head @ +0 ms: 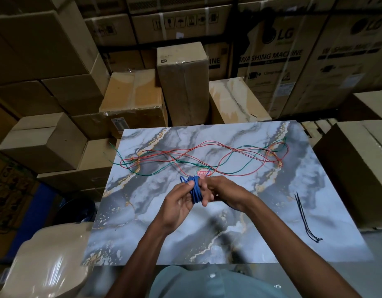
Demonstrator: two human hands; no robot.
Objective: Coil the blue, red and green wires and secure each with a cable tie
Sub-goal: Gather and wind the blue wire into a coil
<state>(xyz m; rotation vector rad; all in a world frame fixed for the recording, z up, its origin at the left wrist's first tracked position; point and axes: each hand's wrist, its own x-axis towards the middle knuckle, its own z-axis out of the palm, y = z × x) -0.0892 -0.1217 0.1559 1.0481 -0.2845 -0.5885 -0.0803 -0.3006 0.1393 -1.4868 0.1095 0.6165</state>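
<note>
Both bare forearms reached in from 6 o'clock and met at centre. Left hand (181, 203) was palm-up, fingers curled round the blue coil (195, 190). Right hand (223, 193), at its 3 o'clock, touched it, fingers bent; grip unclear.

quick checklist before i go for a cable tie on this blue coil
1. Blue wire gathered into a coil: ok, bunched loops sit across the left hand.
2. Coil held firmly: ok, the left fingers curl round it; the right hand is at its side, grip there cannot tell.
3. Loose blue tail tucked in: cannot tell, the right hand hides that end.
4. Cable ties in reach: ok, black ties lie on the table at the right, untouched.
5. Red wire and green wire clear of the coil: cannot tell, they lie tangled just behind the hands.
</note>
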